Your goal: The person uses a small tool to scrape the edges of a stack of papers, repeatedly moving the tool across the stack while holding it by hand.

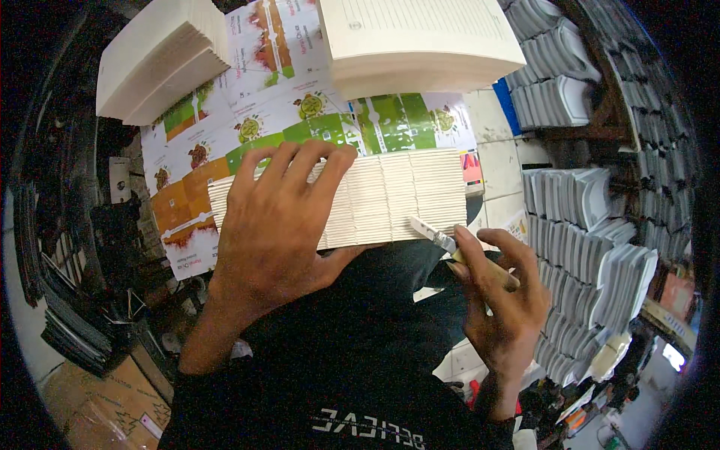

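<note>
"Two hands show in the head view; how does the left hand (274, 225) hold things?"

"It spans the ridged cream paper block (375, 195), fingers spread toward the far edge, thumb at the near one, clamped across it, likely to press the layers together and steady them"

"Where does the block lie?"

"Partly over the printed sheets (214, 139), ridged face up, with its right part uncovered, which seems to suit the right hand (506, 289)"

"And that hand's fingers?"

"Closed on the flat brush (440, 238), bristles over the block's right part; whether they touch, I cannot tell"

"Why the left paper stack (154, 64) and right paper stack (427, 67) beyond?"

"Perhaps set back to leave elbow room on the sheets"
</note>
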Tool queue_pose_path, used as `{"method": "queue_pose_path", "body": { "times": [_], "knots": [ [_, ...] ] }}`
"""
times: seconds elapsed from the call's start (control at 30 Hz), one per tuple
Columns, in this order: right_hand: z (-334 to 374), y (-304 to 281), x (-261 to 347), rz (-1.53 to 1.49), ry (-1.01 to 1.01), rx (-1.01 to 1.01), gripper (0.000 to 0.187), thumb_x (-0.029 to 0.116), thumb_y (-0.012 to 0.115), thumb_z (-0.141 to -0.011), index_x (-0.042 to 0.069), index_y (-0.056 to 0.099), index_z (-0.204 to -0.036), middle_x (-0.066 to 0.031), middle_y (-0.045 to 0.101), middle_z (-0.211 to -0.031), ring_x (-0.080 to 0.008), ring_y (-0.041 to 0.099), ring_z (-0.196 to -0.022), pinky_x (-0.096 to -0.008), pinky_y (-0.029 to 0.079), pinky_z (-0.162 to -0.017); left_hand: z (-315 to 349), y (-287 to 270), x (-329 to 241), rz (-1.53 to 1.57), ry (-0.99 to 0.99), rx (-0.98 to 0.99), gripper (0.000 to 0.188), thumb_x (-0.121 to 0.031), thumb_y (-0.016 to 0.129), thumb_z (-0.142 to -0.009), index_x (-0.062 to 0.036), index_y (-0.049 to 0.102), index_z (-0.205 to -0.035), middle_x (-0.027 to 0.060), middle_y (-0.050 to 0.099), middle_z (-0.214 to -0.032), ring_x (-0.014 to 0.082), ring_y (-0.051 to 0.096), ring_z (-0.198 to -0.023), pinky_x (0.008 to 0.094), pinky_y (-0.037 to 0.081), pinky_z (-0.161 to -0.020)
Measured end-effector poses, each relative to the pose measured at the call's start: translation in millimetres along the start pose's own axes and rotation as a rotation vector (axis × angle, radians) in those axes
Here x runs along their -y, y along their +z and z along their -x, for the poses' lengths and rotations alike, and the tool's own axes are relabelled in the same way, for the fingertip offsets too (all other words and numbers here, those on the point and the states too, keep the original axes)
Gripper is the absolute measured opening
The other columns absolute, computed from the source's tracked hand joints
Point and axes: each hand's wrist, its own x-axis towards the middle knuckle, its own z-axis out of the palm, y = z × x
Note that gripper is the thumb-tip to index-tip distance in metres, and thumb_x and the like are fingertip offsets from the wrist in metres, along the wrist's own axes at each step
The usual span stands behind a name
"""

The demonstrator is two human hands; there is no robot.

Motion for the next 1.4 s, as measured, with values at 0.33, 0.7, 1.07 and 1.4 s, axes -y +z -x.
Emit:
{"method": "queue_pose_path", "body": {
  "times": [0.33,0.7,1.07,1.4],
  "knots": [
    [-4.9,6.4,-8.6,0.022,-0.102,-0.039,0.054,0.003,0.078,-0.082,0.017,0.077,-0.133,-0.0032,0.072,-0.117,-0.023,0.066,-0.079,-0.0357,0.054,-0.06,0.4,2.2,0.0,0.004,-0.014,0.011,0.083,-0.036,0.096,-0.07,-0.0036,0.059,-0.138,0.013,0.063,-0.13,0.0314,0.061,-0.125,0.0503,0.043,-0.108],
    [-5.4,15.6,-6.1,0.064,-0.109,-0.114,0.056,0.0,0.077,-0.081,0.019,0.077,-0.134,-0.0042,0.075,-0.12,-0.0233,0.067,-0.078,-0.0356,0.054,-0.062,0.6,2.7,0.9,0.003,-0.009,0.015,0.083,-0.037,0.095,-0.071,-0.0022,0.059,-0.137,0.0138,0.063,-0.129,0.0318,0.061,-0.124,0.05,0.043,-0.108],
    [-18.1,20.6,-8.9,-0.017,-0.049,-0.183,0.066,-0.002,0.078,-0.073,0.02,0.077,-0.135,-0.0046,0.073,-0.122,-0.0253,0.07,-0.086,-0.0377,0.056,-0.067,-2.3,-0.1,-2.0,0.003,-0.026,0.034,0.085,-0.034,0.097,-0.069,-0.0021,0.059,-0.137,0.0141,0.064,-0.128,0.0312,0.061,-0.125,0.0498,0.041,-0.11],
    [-23.9,1.5,-0.6,-0.014,-0.057,-0.008,0.044,-0.003,0.083,-0.084,0.012,0.08,-0.126,-0.0103,0.078,-0.116,-0.0237,0.073,-0.089,-0.0347,0.058,-0.075,-1.3,0.6,0.0,0.012,-0.032,0.029,0.082,-0.035,0.095,-0.07,-0.0024,0.059,-0.136,0.0137,0.063,-0.13,0.0309,0.06,-0.124,0.05,0.041,-0.109]
  ]
}}
